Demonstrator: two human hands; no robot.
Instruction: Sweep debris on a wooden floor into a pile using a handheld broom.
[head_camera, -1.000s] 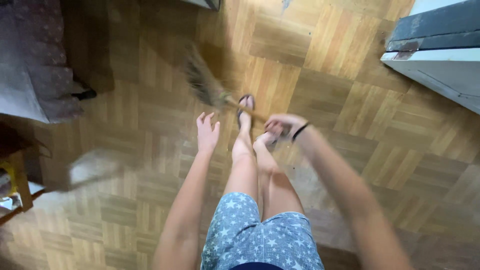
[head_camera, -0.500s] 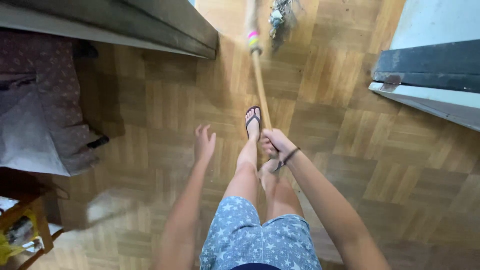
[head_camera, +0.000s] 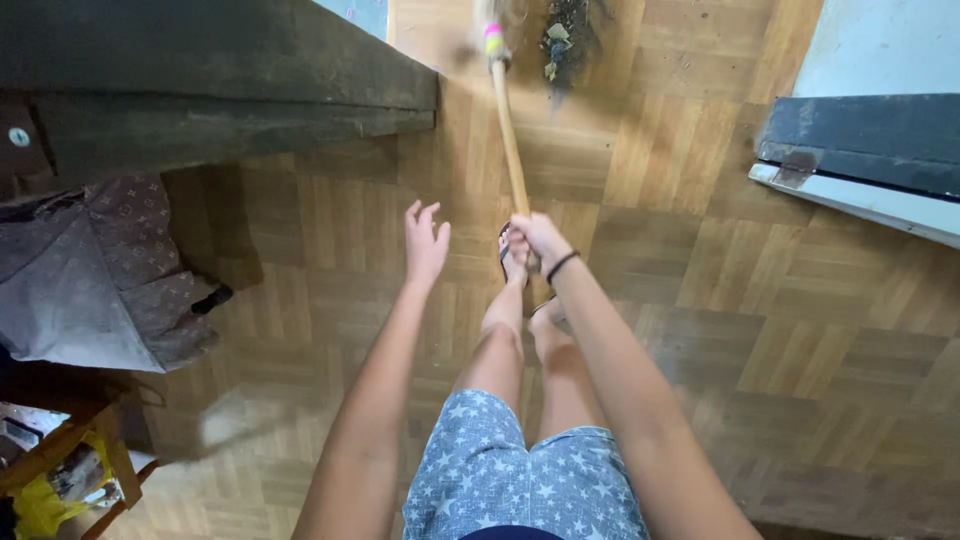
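Gripping broom handle (head_camera: 508, 140), right hand (head_camera: 535, 240)

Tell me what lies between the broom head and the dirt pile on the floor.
Nothing visible does. The right hand grips the broom handle, and its head at the top edge lies just left of the dirt pile, only bare parquet floor between them.

Yellow plastic bag (head_camera: 40, 505), crumpled, bottom-left corner, lodged in wooden frame (head_camera: 75, 450). Pink and yellow band-shaped label (head_camera: 493, 38) wrapped round the broom handle (head_camera: 510, 140) near top edge. No signs or screens seen.
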